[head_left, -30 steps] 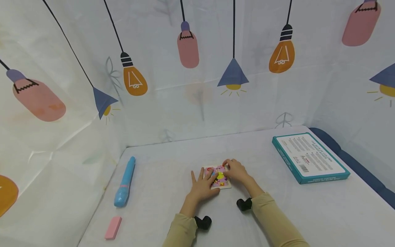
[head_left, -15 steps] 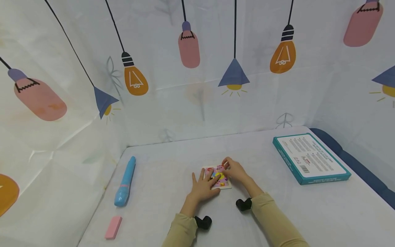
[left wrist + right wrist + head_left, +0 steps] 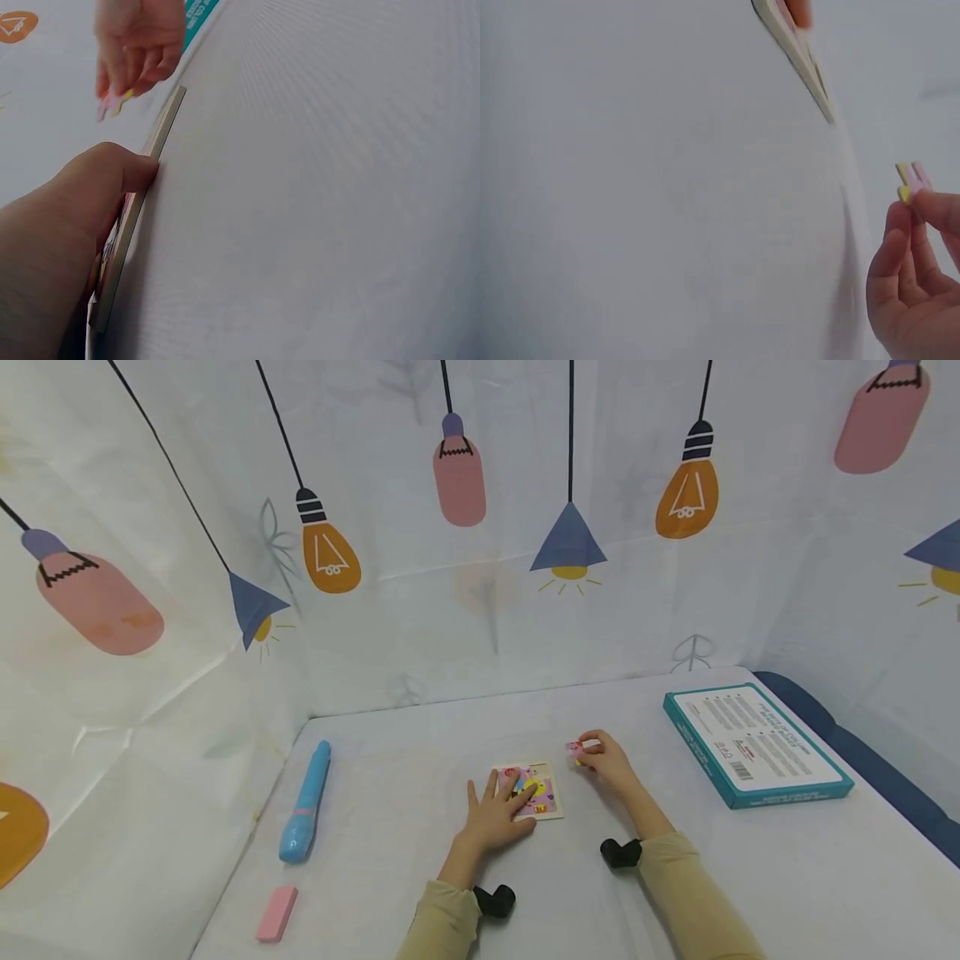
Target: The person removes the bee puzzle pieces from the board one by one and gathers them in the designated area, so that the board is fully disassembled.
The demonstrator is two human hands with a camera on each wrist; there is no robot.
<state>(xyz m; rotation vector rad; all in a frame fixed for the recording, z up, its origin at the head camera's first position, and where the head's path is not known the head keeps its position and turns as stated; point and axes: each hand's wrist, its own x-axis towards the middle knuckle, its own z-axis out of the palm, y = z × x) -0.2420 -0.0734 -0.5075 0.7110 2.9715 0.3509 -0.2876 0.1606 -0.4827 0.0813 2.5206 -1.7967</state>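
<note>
one small piece, pink and yellow and seemingly notched, is pinched by the fingers of the right hand, right of the puzzle board; the left hand rests on the board, fingers spread.

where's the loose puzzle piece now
In the head view, the loose puzzle piece is pinched by the right hand, right of the puzzle board and left of the teal box.
</note>
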